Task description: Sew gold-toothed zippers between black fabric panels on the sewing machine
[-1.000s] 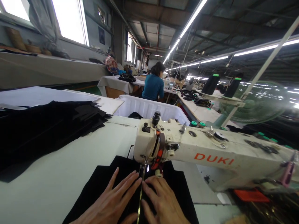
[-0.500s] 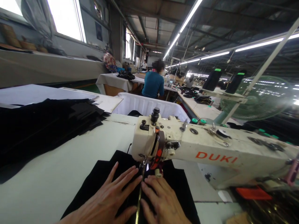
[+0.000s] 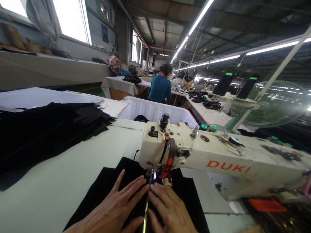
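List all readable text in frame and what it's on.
"DUKI": orange-red capitals on the arm of the cream sewing machine, above the black fabric.
Nothing else is legible: the dark poster on the far wall is too small and blurred to read.

A garment factory floor, a sewing hall by every sign; in the lower middle of the frame an industrial sewing machine (image 3: 218,158) lettered DUKI, bolted to a broad white worktable (image 3: 60,174); at the left a stack of cut black fabric pieces (image 3: 48,129); just behind the machine a white plastic bin (image 3: 155,111); at the upper right thread cones (image 3: 223,84) on a stand beside a green fan (image 3: 269,103); further back, centre frame, a seated person in a teal top (image 3: 159,88) at another table among rows of tables; overhead, long fluorescent tube lights (image 3: 191,29) under a bare industrial roof; tall windows (image 3: 73,21) at the upper left.
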{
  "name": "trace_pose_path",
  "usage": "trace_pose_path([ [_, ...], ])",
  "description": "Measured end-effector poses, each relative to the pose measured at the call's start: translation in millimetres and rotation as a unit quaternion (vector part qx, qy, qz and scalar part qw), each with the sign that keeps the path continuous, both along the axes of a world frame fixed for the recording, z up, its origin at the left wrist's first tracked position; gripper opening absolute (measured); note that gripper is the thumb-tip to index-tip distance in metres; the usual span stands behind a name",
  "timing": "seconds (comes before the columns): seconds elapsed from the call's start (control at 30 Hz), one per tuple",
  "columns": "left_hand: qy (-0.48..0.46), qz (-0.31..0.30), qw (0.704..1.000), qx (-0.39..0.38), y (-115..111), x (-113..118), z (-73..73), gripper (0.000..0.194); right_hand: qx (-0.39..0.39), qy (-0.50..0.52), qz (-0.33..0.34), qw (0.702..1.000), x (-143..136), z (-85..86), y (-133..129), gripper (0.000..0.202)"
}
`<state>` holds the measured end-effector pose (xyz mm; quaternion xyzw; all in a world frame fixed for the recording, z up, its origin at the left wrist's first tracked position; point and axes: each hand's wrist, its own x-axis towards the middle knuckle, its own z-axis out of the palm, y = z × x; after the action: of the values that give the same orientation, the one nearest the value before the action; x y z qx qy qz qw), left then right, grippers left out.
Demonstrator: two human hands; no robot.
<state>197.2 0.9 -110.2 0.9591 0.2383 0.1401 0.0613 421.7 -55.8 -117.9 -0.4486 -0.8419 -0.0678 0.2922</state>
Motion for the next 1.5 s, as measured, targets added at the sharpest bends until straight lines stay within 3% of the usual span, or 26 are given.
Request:
trace_pose_path([
  [0.27,0.042,-0.002,0.994,0.102,-5,-1,4.4,0.062,0.030,-0.024,0.007,0.999,3,-0.4,3,0.032],
  [0.43,0.086,-0.008,0.989,0.123,-4,1,13.1,0.059,0.024,-0.028,-0.001,0.999,1,0.0,2,0.032],
  [0.7,0.090,-0.001,0.992,0.090,-4,2,10.4,0.062,0.037,-0.050,-0.002,0.998,4,1.2,5,0.032],
  [1.13,0.044,0.028,0.998,0.025,-1,6,-0.5,0.062,0.046,-0.029,0.012,0.998,4,22.0,9,0.033],
  [1.4,0.067,0.034,0.997,-0.011,0,8,12.2,0.060,0.039,-0.059,0.033,0.997,11,14.8,16,0.032],
  [1.5,0.058,0.034,0.998,-0.014,2,9,10.1,0.060,0.035,-0.057,0.037,0.997,13,15.9,19,0.033],
])
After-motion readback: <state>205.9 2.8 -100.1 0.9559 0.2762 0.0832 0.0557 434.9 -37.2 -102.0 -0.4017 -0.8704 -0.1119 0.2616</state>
